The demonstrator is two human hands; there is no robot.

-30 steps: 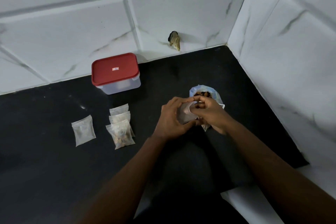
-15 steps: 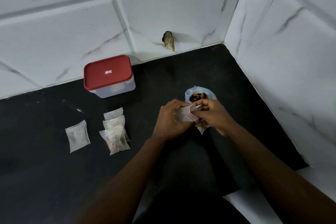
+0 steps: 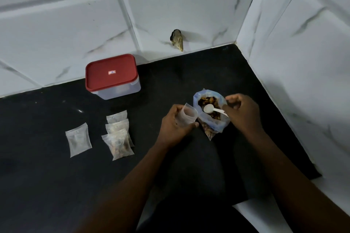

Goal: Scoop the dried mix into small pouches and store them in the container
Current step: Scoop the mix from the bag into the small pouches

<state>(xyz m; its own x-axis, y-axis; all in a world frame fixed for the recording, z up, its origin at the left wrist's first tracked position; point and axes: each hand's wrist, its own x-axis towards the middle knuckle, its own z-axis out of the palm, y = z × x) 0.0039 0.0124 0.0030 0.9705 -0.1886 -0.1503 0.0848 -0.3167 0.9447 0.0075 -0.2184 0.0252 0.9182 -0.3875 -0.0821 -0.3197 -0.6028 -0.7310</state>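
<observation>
My left hand holds a small clear pouch upright with its mouth open. Just right of it stands an open plastic bag of dried mix. My right hand grips the handle of a small white scoop, whose bowl lies inside the bag's mouth over the mix. A clear container with a shut red lid stands by the back wall. Three filled pouches lie overlapped on the black counter, and another pouch lies to their left.
The black counter meets white marble-tiled walls at the back and right, forming a corner. A small dark brownish object sits on the back wall just above the counter. A white surface shows past the counter's near right edge.
Both hands were together on the small pouch. Now they are apart: the left keeps the opened pouch, and the right has moved right and holds the scoop in the bag.
</observation>
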